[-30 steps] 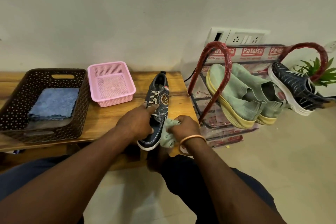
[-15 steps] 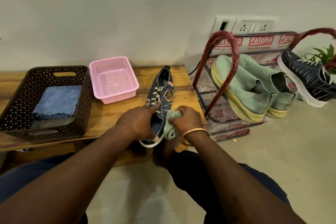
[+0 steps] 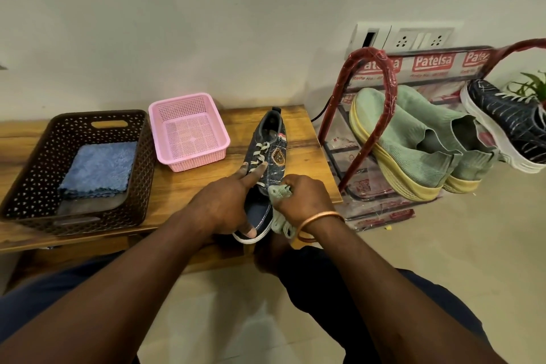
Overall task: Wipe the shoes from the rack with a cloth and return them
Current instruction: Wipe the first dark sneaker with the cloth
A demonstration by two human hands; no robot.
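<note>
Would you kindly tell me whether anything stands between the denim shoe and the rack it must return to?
Nothing loose lies between them. The right hand, gripping the cloth, is against the shoe on that side. On the rack, the red end loop and the green shoes occupy the nearest end.

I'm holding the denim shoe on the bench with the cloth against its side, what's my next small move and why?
Probably slide the cloth back along the shoe toward its heel. Your right hand bunches it near the front, your left hand steadies the shoe on the bench, and the rear half is uncovered.
</note>
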